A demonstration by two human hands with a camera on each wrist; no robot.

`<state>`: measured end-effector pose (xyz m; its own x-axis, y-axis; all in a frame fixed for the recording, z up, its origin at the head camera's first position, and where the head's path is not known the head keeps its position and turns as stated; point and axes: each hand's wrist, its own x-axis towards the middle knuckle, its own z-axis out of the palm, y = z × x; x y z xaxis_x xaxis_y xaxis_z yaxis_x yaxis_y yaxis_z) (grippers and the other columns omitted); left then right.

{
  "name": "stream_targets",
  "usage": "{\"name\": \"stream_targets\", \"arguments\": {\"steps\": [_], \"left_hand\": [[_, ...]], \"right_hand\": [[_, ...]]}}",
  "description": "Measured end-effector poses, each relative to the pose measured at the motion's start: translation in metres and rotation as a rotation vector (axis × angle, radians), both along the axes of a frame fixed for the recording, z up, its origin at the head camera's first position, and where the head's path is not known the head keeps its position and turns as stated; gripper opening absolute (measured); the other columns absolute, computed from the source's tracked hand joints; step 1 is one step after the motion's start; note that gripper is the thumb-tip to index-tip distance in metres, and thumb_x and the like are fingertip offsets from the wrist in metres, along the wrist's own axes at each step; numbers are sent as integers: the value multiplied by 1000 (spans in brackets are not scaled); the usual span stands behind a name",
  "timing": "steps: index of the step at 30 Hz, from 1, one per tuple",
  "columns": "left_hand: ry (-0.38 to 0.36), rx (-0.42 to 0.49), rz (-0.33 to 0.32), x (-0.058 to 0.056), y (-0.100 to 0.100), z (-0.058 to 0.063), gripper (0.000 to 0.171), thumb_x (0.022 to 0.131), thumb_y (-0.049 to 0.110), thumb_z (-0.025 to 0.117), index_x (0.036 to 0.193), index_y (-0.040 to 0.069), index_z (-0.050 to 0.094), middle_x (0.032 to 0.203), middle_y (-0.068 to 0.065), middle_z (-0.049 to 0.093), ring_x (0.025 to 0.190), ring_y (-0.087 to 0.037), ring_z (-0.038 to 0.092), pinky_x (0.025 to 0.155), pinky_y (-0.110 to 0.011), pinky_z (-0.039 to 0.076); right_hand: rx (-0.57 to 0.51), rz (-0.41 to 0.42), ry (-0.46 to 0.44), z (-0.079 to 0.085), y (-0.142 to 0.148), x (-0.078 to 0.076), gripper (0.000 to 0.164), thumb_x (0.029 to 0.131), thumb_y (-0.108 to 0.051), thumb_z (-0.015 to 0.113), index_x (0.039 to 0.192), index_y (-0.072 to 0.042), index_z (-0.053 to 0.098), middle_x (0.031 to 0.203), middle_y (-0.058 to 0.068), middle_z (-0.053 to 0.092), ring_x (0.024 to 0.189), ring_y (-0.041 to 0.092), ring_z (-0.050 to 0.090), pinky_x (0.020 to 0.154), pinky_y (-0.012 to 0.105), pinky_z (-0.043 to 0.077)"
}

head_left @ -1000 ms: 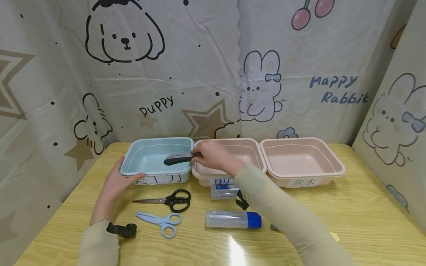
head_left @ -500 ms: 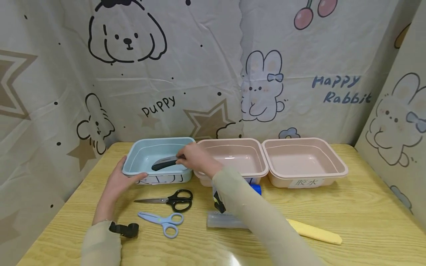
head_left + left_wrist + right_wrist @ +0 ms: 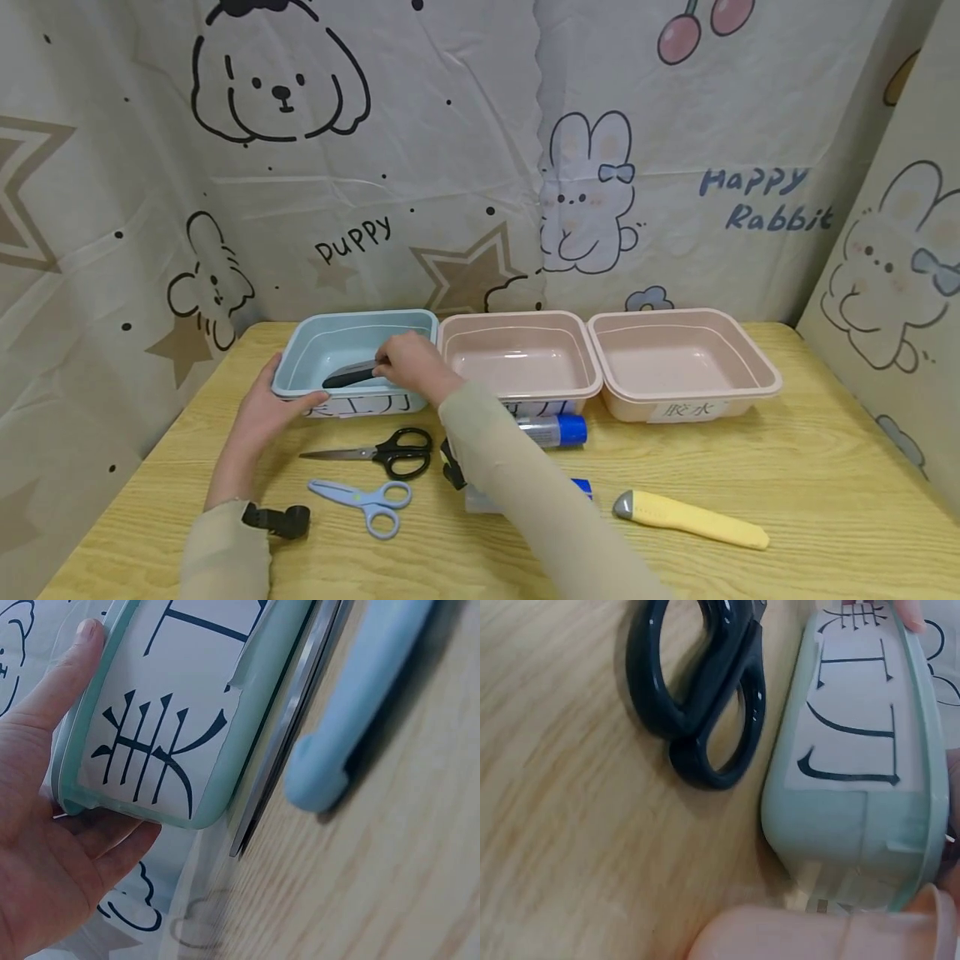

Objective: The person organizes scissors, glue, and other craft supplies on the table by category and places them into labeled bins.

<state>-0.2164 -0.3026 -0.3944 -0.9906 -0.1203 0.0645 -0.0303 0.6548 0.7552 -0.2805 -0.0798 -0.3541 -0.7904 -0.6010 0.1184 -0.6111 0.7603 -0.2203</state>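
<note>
Three rectangular plastic bins stand in a row along the back edge of the pale wood-grain worktop. The light-blue plastic bin is nearest the back left corner. The pink plastic middle bin stands directly beside it, and the pink plastic right-hand bin is nearest the back right corner. Each bin carries a white label with dark characters on its front wall.

Right hand: fingers bent, pinching the black and grey elongated utility knife by one end. The knife is inside the light-blue plastic bin, near its front wall, with the free end toward the left. Contact between knife and bin floor cannot be determined.

Left hand: partly closed, gripping the same bin at its front left corner. The thumb lies along the front rim; the fingers bear against the left end.

In front of this bin lie black-handled metal scissors, blades toward the left edge of the worktop. Light-blue plastic scissors lie nearer the front edge. Two clear cylindrical bottles with blue caps lie in front of the middle bin, partly covered by the right sleeve. A yellow elongated tool with a grey end lies to their right.
</note>
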Motion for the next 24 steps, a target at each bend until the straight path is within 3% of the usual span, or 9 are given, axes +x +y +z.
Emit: {"name": "stream_targets", "arguments": {"steps": [5, 10, 13, 18, 24], "left_hand": [[-5, 0, 3, 0, 0, 1, 108, 73, 48, 71, 147, 9, 2, 142, -27, 26, 124, -45, 31, 94, -61, 30], [-8, -5, 5, 0, 0, 1, 109, 73, 48, 71, 147, 10, 1, 143, -27, 25, 125, -46, 30, 96, -62, 29], [-20, -15, 6, -1, 1, 2, 109, 73, 49, 70, 147, 9, -1, 145, -27, 21, 127, -46, 27, 97, -62, 28], [-42, -30, 8, -1, 2, 3, 110, 74, 49, 69, 147, 9, -4, 146, -28, 18, 128, -47, 25, 98, -62, 27], [-42, -23, 14, 0, 2, 3, 111, 74, 48, 70, 146, 9, -5, 147, -27, 16, 129, -47, 23, 99, -62, 25]], "right_hand": [[9, -36, -21, -4, -6, -1, 20, 87, -32, 60, 94, -19, 72, 84, -7, 68, 70, 7, 59, 64, 20, 46], [20, -69, -40, -5, -8, -3, 22, 86, -29, 62, 103, -18, 71, 105, -4, 68, 95, 9, 62, 81, 22, 49], [29, -83, -60, -4, -8, -4, 22, 87, -20, 61, 108, -18, 69, 112, -4, 65, 105, 11, 59, 87, 23, 48], [25, -75, -80, -1, -5, -2, 29, 89, -7, 54, 114, -16, 65, 116, -3, 63, 107, 12, 57, 87, 22, 47], [25, -20, -30, 5, 5, 3, 25, 92, -14, 52, 114, -17, 65, 113, -4, 64, 104, 11, 59, 86, 22, 48]]}}
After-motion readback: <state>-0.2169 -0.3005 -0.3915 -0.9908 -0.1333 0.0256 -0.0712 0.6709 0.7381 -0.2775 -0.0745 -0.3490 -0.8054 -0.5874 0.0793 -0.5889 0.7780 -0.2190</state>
